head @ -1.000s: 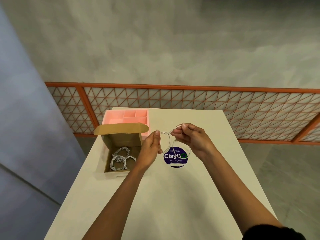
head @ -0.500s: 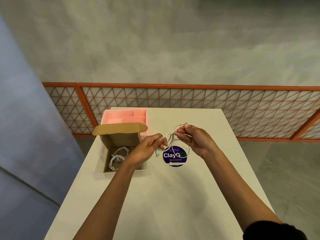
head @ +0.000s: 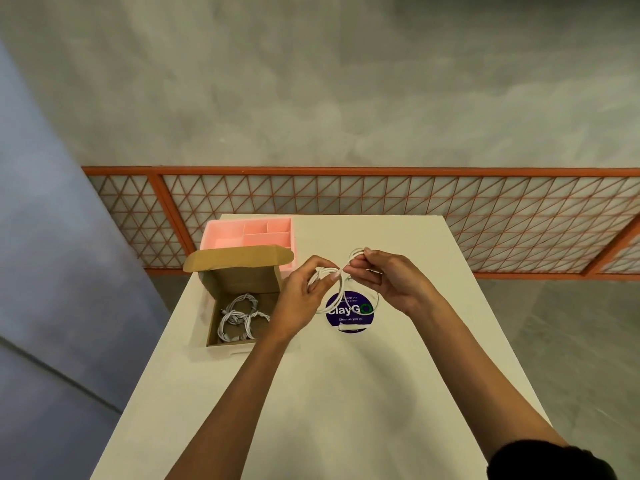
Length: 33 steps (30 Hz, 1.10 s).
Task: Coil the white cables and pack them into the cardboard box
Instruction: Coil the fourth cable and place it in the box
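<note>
The cardboard box (head: 239, 284) gapes open above; lid (head: 239, 258) and pink tray (head: 221, 233) block its far side.

both hands (head: 304, 289) (head: 388, 282) pinch a looped white cable (head: 341, 289) beside the cardboard box (head: 239, 282).

White cable (head: 341, 289) hung looped above the table, pinched at both ends; cardboard box (head: 242, 282) sat open at left, lid up, coiled cables (head: 239, 317) inside.

You can read "ClayGo" and, beneath it, "Clean as you go" on the round purple sticker (head: 349, 318) on the worktop (head: 346, 393); its top line is too small to read.
</note>
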Each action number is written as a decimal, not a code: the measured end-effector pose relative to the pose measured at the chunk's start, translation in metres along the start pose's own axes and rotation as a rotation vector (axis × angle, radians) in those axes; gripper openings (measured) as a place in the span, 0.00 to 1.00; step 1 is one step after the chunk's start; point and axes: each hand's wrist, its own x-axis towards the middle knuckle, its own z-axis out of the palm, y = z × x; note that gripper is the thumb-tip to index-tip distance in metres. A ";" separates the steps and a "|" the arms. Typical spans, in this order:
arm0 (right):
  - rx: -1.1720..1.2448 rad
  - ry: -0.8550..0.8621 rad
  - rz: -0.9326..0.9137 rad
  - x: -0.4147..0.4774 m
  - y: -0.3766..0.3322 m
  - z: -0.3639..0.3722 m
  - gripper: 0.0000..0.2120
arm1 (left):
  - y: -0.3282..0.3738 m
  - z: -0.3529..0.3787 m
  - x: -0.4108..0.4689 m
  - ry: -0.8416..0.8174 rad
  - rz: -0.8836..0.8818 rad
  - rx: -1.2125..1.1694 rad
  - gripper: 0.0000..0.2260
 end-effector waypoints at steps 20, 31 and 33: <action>-0.338 0.173 -0.333 0.005 0.030 0.001 0.03 | 0.007 0.005 0.000 0.068 -0.033 -0.078 0.06; -0.401 -0.074 -0.065 -0.002 0.034 0.013 0.11 | -0.004 -0.002 0.002 0.103 -0.005 -0.093 0.04; -0.447 -0.124 -0.067 -0.005 0.034 0.017 0.10 | -0.006 -0.003 0.003 0.110 0.002 -0.097 0.04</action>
